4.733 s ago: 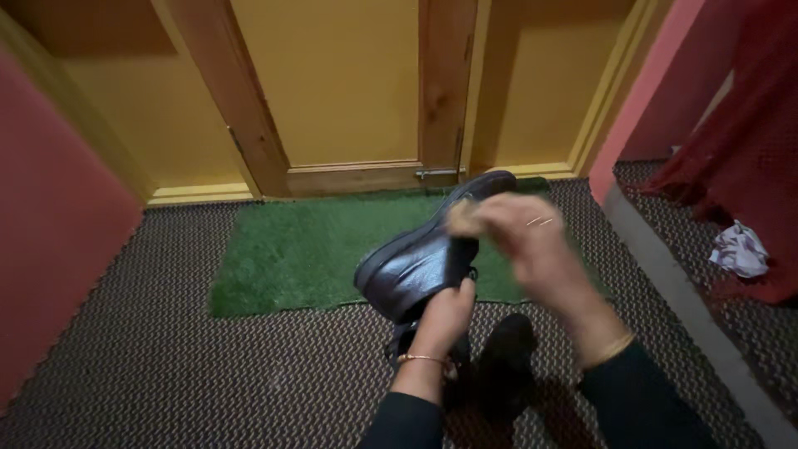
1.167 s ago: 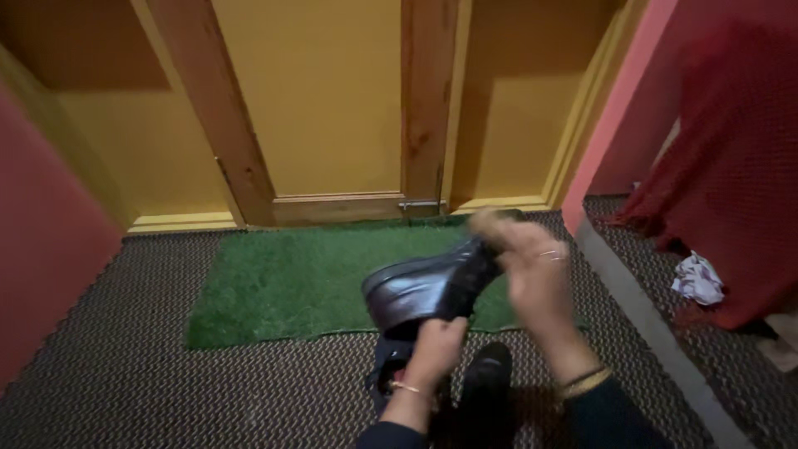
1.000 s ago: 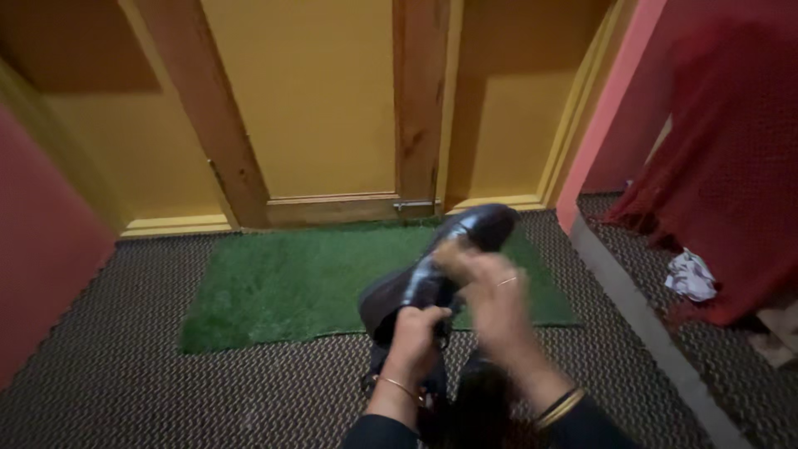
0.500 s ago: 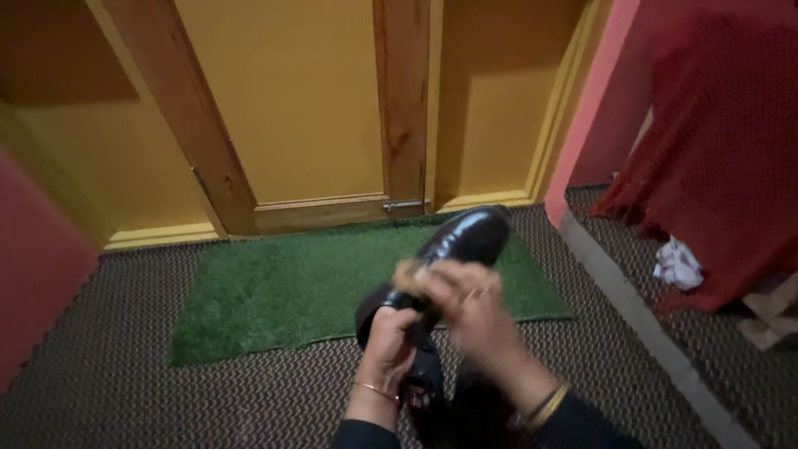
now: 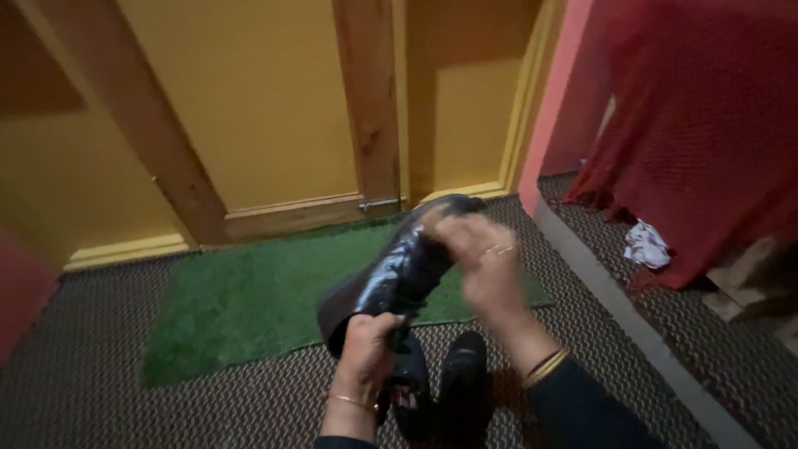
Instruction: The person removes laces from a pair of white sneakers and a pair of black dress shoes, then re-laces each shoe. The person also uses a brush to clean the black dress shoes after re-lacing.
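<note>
Right, left hand (image 5: 366,345) is gripping the heel end of a black shiny shoe (image 5: 397,270), fingers wrapped around the opening, holding it up in the air with the toe pointing away and up toward the door. Right hand (image 5: 482,262) is lying over the toe end, fingers curled down onto the upper; it's motion-blurred, so can't tell if it's pinching anything or just pressing on the leather. Ring is showing on one finger, bangles on both wrists.

The held shoe is hanging above the near edge of the green mat (image 5: 249,299), clear of the floor. Two more dark shoes (image 5: 440,387) are sitting on the patterned carpet (image 5: 100,399) directly below the hands, just beside each other.

Wooden door (image 5: 249,108) is standing behind the mat, red cloth (image 5: 698,125) is hanging at right with a crumpled white rag (image 5: 646,245) lying under it
</note>
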